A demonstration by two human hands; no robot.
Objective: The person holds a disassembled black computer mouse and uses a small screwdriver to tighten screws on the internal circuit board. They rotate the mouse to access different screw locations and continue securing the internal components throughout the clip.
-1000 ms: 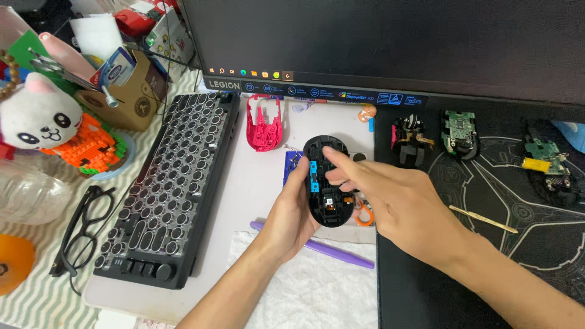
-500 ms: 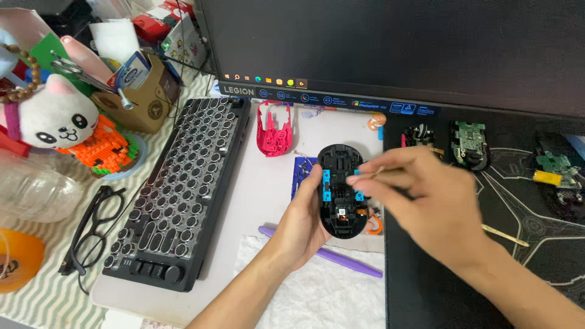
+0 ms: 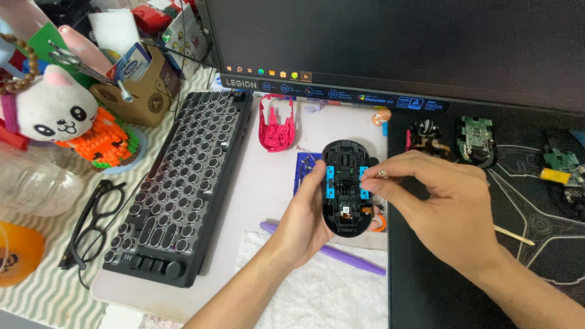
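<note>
Two hands work on one black mouse shell (image 3: 345, 189), held open side up over the white desk mat (image 3: 268, 201), in front of the monitor (image 3: 396, 42). Left hand (image 3: 304, 222) cups the shell from below and from its left edge, fingers wrapped on it. Right hand (image 3: 439, 201) is pinched together at the shell's right rim, thumb and forefinger closed on something very small beside the blue pad there; I cannot tell whether it is a screw or a clip.

Risk, as a judgement: the pinched part is tiny and sits over a cluttered desk. If the pinch slips, it could drop into the shell's ribs or roll under the keyboard (image 3: 177, 189). The shell rests only in the palm, so pressing sideways at the rim could tip it out of the left hand. The small orange connector visible low inside the shell looks delicate and a slipped finger might strain it.

Surroundings: red mouse shell (image 3: 275, 123) lies upside down just behind, near the monitor foot. Purple pen (image 3: 341, 259) lies under the left wrist, partly on a white paper towel (image 3: 317, 292). On the black desk pad (image 3: 487, 292) to the right lie green circuit boards (image 3: 475, 135) and a wooden stick (image 3: 515, 234), well apart from the hands. Black glasses (image 3: 91, 225) and a plush cat (image 3: 52, 113) sit left of the keyboard. Nothing blocks the hands directly; the pen and towel crowd the space beneath them.
</note>
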